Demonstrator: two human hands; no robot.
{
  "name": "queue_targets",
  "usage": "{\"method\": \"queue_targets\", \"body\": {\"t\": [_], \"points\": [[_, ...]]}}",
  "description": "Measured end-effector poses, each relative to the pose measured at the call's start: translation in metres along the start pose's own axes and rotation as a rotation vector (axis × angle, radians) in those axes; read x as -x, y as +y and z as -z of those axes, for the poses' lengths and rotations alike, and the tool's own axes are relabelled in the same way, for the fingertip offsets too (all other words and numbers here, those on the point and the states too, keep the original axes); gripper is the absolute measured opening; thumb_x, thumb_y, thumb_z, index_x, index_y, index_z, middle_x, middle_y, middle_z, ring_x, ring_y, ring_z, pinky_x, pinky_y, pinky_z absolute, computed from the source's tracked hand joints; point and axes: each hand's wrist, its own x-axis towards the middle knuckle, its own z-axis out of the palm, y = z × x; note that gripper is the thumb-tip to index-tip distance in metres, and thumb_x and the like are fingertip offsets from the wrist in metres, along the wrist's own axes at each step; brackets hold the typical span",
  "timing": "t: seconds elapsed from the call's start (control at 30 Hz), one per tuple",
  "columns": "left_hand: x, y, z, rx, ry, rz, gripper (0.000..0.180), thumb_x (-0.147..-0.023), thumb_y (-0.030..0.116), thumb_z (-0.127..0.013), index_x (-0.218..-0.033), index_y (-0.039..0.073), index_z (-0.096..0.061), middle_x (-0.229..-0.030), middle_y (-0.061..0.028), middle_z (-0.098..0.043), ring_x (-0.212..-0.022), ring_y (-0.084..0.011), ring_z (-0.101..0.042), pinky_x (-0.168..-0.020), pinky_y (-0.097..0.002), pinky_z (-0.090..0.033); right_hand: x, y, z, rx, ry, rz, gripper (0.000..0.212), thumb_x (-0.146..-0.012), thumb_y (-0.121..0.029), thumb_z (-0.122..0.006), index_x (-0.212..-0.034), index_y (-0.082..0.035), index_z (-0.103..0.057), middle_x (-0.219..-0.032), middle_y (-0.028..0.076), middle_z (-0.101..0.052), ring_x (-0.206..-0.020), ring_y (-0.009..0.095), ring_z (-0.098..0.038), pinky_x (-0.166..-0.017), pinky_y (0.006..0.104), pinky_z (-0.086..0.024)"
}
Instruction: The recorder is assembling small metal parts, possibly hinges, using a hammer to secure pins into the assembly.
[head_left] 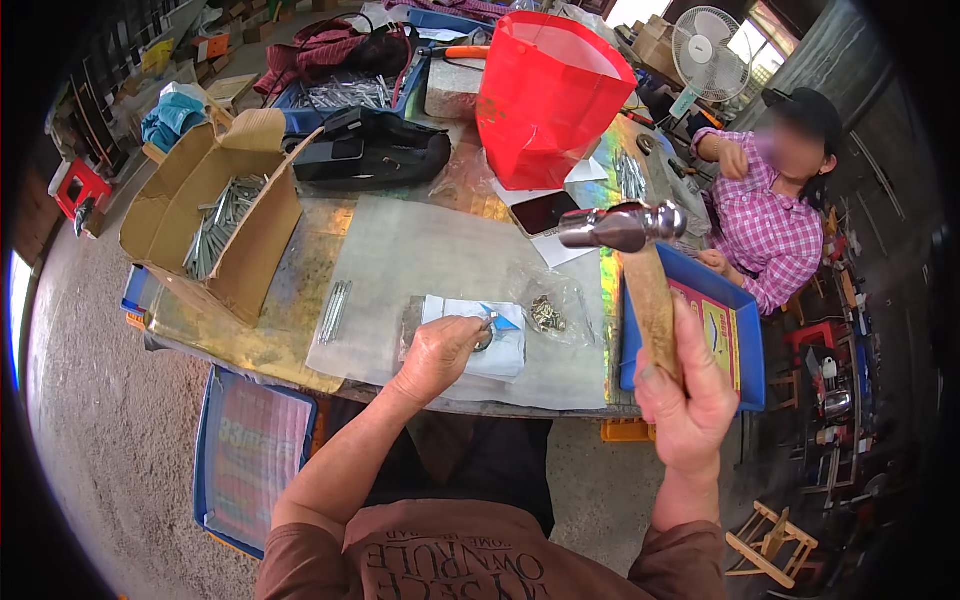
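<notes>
My right hand (690, 395) is wrapped round the wooden handle of a ball-peen hammer (650, 300). Its shiny metal head is raised above the table's right side. Low over the table, my left hand (440, 355) pinches a small metal piece at its fingertips, too small to name. Beneath those fingertips lies a white pad (507, 362) with a blue mark, and part of a dark round object shows there. Just right of the pad, a clear plastic bag (565, 318) holds small brass-coloured parts. Several thin metal rods (336, 311) lie in a bunch left of my left hand.
An open cardboard box (262, 250) of metal rods stands at the left. Behind are a red bag (545, 110), a phone (545, 213) and a black case (400, 155). Blue trays (752, 360) sit at right and lower left. A person in a checked shirt (775, 235) sits far right.
</notes>
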Motion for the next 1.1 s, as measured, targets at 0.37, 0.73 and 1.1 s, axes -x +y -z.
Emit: {"method": "queue_targets", "body": {"t": [0.37,0.73,1.1], "points": [[0.001,0.001,0.001,0.003,0.011,-0.002,0.009,-0.072,0.005,-0.062,-0.077,0.003,-0.055,-0.063,-0.0116,-0.054,-0.058,-0.0274,-0.053,-0.052,-0.0342,-0.042,-0.015,-0.005,0.010,0.035,0.017,0.082,0.046,-0.075,0.001,-0.058,-0.119,-0.002,-0.047,-0.077,0.016,-0.059,-0.064,0.022,-0.059,-0.060,0.0293,-0.045],[0.000,0.004,0.000,0.001,-0.005,-0.006,0.010,-0.072,0.004,-0.062,-0.078,0.002,-0.055,-0.063,-0.0120,-0.053,-0.057,-0.0275,-0.053,-0.051,-0.0343,-0.041,0.000,0.016,-0.009,0.047,-0.201,-0.102,0.046,-0.075,0.001,-0.058,-0.120,-0.003,-0.047,-0.074,0.016,-0.059,-0.061,0.021,-0.058,-0.058,0.0281,-0.045],[-0.003,0.006,-0.003,0.037,0.025,-0.003,0.011,-0.072,0.003,-0.062,-0.079,0.000,-0.055,-0.064,-0.0129,-0.054,-0.058,-0.0274,-0.052,-0.052,-0.0334,-0.041,0.054,0.066,-0.019,-0.557,-0.084,-0.784,0.049,-0.082,-0.004,-0.052,-0.128,-0.009,-0.037,-0.064,-0.001,-0.047,-0.044,0.003,-0.037,-0.038,0.0171,-0.032]]}}
